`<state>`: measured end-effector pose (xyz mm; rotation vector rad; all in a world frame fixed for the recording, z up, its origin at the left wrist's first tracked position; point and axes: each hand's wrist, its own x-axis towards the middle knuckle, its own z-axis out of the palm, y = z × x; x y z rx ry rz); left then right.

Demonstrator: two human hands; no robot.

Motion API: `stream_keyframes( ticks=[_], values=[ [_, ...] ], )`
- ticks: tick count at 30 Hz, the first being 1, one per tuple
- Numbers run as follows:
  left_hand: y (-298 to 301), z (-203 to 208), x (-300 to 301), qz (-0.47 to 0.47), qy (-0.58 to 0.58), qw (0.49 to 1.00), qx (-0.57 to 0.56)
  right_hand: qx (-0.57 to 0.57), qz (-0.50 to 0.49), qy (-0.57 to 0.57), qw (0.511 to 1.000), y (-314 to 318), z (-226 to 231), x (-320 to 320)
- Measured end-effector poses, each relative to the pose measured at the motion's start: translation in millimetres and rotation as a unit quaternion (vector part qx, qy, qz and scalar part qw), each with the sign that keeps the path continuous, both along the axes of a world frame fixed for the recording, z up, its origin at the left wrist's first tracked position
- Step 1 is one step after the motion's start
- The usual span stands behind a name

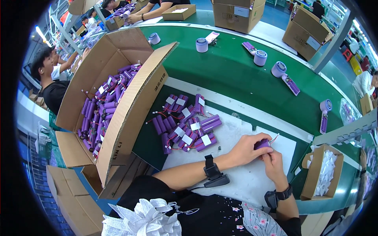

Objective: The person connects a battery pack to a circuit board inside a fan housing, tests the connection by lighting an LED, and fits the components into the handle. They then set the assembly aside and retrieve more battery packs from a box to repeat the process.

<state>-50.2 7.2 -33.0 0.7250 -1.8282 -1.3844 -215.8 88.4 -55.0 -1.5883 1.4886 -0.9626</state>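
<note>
A purple battery pack [262,144] with a thin wire lead is held over a white work sheet [236,173]. My left hand [249,149] is closed around it from the left, fingers curled over its top. From the right, my right hand [273,163] meets it in a pinch, thumb and fingertips pressed at the pack's near side; exactly what those tips grip is partly hidden. Left of my hands lies a loose heap of purple battery packs [187,126], several with white pads and red wires.
A large open carton [136,106] full of purple packs leans at the left. At the right stands a small box [311,180] of white slips. Beyond, a green conveyor [232,74] carries white-and-lilac round units [260,58], some beside purple packs. Co-workers sit around; cartons [238,17] stand behind.
</note>
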Motion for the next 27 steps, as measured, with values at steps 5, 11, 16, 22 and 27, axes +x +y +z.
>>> stream_keyframes(
  ticks=[5,11,16,22,27],
  values=[
    [0.1,-3.0,-0.3,-0.006,0.005,1.0,-0.024,0.007,-0.006,-0.008,1.0,-1.1,1.4,0.4],
    [1.4,-0.2,0.6,-0.02,-0.001,1.0,-0.013,0.005,-0.019,-0.01,1.0,-1.9,5.2,2.1],
    [0.8,-0.7,0.0,-0.013,0.009,1.0,-0.005,0.01,-0.011,0.006,1.0,-0.9,2.4,-0.3],
    [1.1,0.5,-0.2,0.0,0.003,1.0,-0.003,0.002,-0.004,-0.035,0.999,-0.3,1.3,-1.6],
    [0.9,-1.5,-0.1,0.001,0.004,1.0,0.013,0.0,-0.005,-0.016,1.0,-3.0,5.1,0.0]
  ],
)
